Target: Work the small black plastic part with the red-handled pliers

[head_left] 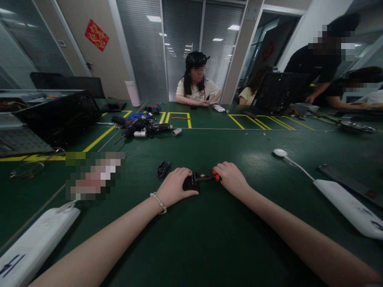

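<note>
A small black part [190, 184] lies on the green table [203, 243], with my left hand [175, 186] gripping it between thumb and fingers. A beaded bracelet circles that wrist. My right hand [231, 178] is closed on the red handles of pliers [209, 177]. Their dark jaws point left and meet the right side of the black part; whether they pinch anything is too small to tell. Just left of and beyond my left hand sits another black piece [163, 169].
Tools [131, 129] pile up at the back left near a white cup [132, 93]. White power banks or strips [38, 239] lie left and right [344, 203]. A person [197, 85] sits opposite; others are at the right. Glasses [28, 169] rest at left.
</note>
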Demonstrator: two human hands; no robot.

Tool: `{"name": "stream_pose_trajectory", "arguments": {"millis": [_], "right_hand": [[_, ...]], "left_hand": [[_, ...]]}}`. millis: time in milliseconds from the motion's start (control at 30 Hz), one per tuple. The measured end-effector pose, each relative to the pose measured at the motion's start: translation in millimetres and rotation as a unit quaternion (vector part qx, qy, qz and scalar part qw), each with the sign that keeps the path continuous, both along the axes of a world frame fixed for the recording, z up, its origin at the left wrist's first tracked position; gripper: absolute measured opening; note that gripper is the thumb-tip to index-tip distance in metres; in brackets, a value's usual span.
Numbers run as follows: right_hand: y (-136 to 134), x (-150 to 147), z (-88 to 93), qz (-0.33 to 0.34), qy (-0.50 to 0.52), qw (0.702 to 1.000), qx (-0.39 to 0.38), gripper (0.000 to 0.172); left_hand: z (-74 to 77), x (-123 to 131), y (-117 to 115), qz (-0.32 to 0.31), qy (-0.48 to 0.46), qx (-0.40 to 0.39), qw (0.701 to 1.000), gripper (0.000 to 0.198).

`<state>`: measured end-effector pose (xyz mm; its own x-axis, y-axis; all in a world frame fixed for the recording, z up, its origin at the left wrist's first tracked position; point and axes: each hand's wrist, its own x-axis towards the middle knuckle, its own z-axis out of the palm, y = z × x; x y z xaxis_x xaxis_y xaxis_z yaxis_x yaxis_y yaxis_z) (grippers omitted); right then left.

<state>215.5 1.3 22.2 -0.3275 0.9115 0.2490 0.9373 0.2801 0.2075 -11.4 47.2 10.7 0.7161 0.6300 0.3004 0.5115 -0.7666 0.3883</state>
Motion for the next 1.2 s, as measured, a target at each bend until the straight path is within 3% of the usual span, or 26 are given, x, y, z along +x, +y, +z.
{"name": "stream_pose_trajectory", "arguments": {"millis": [300, 1200], "right_hand": [[-0.7, 4.6, -3.0, 0.022, -0.020, 0.998, 0.051, 0.029], [1.2, 4.5, -6.6, 0.017, -0.013, 0.999, 0.026, 0.028]], "left_hand": [[-0.5, -0.3, -0.5, 0.002, 0.005, 0.004, 1.000, 0.055], [-0.5, 0.0, -1.9, 0.003, 0.005, 0.012, 1.000, 0.051]]}}
